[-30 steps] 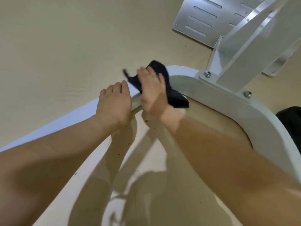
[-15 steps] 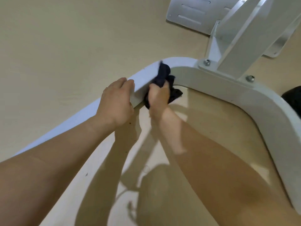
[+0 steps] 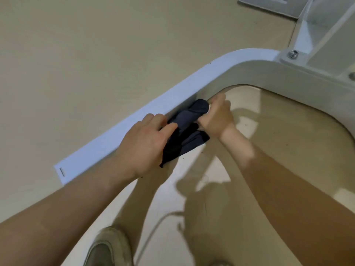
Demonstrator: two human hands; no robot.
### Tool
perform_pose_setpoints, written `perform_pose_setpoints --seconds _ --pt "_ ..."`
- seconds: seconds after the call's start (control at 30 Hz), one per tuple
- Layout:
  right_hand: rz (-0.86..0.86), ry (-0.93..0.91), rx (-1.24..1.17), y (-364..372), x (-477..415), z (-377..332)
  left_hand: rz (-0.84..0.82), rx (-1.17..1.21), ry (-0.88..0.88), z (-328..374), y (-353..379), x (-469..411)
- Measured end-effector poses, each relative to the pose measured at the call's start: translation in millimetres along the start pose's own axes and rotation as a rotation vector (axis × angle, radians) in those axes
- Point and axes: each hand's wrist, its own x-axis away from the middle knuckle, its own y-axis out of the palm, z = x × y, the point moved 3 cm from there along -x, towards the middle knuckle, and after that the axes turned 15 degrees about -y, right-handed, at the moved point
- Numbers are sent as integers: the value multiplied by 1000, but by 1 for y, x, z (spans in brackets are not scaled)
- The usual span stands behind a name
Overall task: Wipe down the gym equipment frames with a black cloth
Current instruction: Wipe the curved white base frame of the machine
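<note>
A white curved base frame [image 3: 134,120] of a gym machine lies on the beige floor, running from lower left up to a bend at upper right. A black cloth [image 3: 187,129] is bunched against the frame's inner side wall. My right hand [image 3: 217,117] grips the cloth's upper end, with fingers curled round it. My left hand [image 3: 146,144] sits on the frame's top edge, its fingers curled onto the cloth's lower part. The cloth's lower corner hangs to the floor.
A white upright post [image 3: 317,35] is bolted to the frame at the upper right, with a bolt head [image 3: 293,54] showing. A slotted metal plate [image 3: 269,4] lies on the floor behind. My shoe [image 3: 107,248] stands at the bottom, beside a thin cable [image 3: 153,231].
Both hands and the cloth have slid down the frame away from the bend, toward its left end. My left hand, before only on the frame, now holds the cloth too.
</note>
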Motion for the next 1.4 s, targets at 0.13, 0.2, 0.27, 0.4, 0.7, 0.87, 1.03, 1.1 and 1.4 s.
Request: perform_pose_setpoints --seconds 0.13,0.2,0.27,0.4,0.7,0.87,1.03,1.1,1.4 --pt "-312 -259 12 35 41 -25 -128 -121 -23 6 3 21" --pt "-349 -359 146 75 68 -39 -180 -135 -103 -1 10 32" --pt "-263 -255 59 99 77 -53 -107 -114 -146 -10 4 41" --pt "-301 173 -497 114 100 -92 130 19 -276 -44 -14 44" --pt "-44 533 -955 93 83 -80 3 135 -129 -47 -8 58" --pt "-181 423 -944 84 75 -80 -85 55 -175 -31 -3 47" --pt "-439 679 -1655 60 101 -73 -54 -84 -203 -31 -6 32" --pt "-434 719 -1684 57 106 -72 -27 -62 -192 -33 -2 32" --pt "-70 418 -1427 87 99 -100 37 167 -238 -45 -10 61"
